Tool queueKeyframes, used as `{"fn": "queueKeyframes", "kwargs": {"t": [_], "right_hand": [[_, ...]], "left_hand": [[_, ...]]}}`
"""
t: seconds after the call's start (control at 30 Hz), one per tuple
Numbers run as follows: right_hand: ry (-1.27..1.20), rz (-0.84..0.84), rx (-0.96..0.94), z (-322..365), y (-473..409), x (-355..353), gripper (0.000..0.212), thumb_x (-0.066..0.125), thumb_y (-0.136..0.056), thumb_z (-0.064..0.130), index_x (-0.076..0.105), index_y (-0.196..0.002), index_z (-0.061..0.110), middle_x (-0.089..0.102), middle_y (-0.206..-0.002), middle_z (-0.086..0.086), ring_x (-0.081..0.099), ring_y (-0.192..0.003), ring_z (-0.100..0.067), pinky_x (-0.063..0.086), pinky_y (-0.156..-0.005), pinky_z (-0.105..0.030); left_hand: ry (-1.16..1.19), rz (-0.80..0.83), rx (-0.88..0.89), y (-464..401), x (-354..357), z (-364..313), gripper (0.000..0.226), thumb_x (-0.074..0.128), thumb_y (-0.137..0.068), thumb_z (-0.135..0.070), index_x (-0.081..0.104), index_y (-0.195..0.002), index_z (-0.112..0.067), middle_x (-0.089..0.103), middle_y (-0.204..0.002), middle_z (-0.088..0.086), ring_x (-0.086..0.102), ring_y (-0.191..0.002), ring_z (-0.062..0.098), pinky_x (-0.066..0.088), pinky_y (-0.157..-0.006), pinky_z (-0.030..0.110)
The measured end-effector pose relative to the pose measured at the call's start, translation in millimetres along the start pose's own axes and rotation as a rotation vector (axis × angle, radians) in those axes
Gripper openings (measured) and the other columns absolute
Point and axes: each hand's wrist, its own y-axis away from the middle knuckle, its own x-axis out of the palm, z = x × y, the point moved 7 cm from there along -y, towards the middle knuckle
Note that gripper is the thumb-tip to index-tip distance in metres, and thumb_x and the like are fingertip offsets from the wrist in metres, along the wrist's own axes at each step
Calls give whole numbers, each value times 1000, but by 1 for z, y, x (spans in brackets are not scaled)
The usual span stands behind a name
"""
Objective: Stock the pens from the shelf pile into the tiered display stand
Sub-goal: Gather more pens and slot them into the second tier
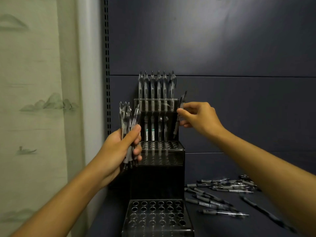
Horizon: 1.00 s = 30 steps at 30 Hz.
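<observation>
Dark shelf (pixel 222 224) panels carry everything. Nearest, the display stand (pixel 158 175) shows its lowest tier of holes bare at the shelf's front edge, with the loose pen pile (pixel 220 195) lying flat to its right. Farther in, the left hand (pixel 119 149) is wrapped around a bundle of pens (pixel 127 120), held upright. The right hand (pixel 200 117) pinches a single pen (pixel 178 117) between thumb and fingertips, near-vertical, tip down, just beside the stand's right edge above the part-filled middle tier. The top tier at the back looks full.
</observation>
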Motion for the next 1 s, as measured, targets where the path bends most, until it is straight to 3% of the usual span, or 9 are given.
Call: {"fn": "queueKeyframes", "kwargs": {"t": [0.17,0.33,0.57,0.7,1.0], "right_hand": [[15,43,20,-8,2,10,28,66,-94,25,69,-118,11,72,-92,4,74,-70,-12,61,-68,-22],[82,107,14,-11,1,20,31,66,-94,26,68,-120,11,73,-94,-1,74,-71,-12,61,-68,-22],[200,159,7,-15,-5,21,21,70,-90,27,69,-97,7,74,-79,-6,73,-65,-12,61,-62,-22],[312,237,-24,-16,-1,34,20,71,-90,31,70,-89,11,73,-77,-2,72,-66,-9,62,-69,-27],[382,205,1,-27,2,34,24,70,-90,36,72,-85,14,69,-73,3,67,-73,-9,59,-78,-32]], "left_hand": [[18,11,-43,9,-4,12,37,60,-76,-44,49,-91,-12,47,-61,-5,44,-47,9,46,-45,25],[43,-20,-70,15,-8,18,32,58,-82,-40,57,-93,-11,57,-64,-2,54,-52,11,53,-50,27],[55,-69,-103,21,-9,24,38,62,-80,-33,63,-106,-6,72,-80,3,68,-64,16,60,-57,28],[51,-109,-113,25,-10,28,42,67,-75,-32,66,-107,-5,76,-87,4,70,-66,16,60,-57,28],[19,-132,-123,28,-13,32,40,67,-75,-34,66,-103,-6,76,-87,2,68,-64,14,60,-58,28]]}}
